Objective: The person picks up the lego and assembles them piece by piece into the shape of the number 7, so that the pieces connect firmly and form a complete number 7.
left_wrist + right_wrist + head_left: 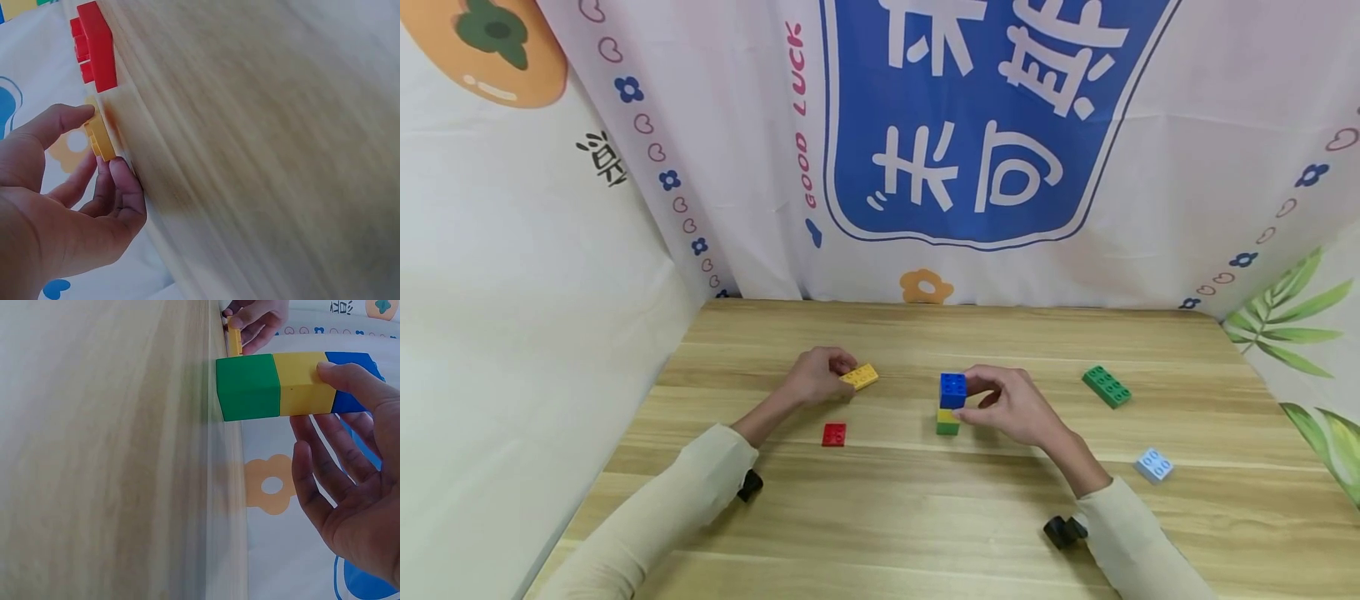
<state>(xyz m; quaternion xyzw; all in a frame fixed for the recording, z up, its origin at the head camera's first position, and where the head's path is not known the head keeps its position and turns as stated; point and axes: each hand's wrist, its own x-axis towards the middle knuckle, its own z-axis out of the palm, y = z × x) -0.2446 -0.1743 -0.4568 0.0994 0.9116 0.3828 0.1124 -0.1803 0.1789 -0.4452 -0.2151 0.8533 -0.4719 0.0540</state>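
My left hand (820, 377) pinches a flat yellow brick (861, 377) between thumb and fingers, low over the table; the left wrist view shows its studs along one side. My right hand (1011, 404) grips an upright stack by its upper part. This stack has a blue brick (953, 389) on top, a yellow brick (305, 384) in the middle and a green brick (249, 387) at the bottom. In the right wrist view, the thumb lies across the yellow and blue bricks. Whether the stack's base touches the table, I cannot tell.
A flat red brick (834, 435) lies nearest the left hand, toward the person. Right of the stack are a longer green brick (1107, 387) and a light blue brick (1153, 465). The wooden table (880, 517) ends at a printed cloth (752, 250) behind.
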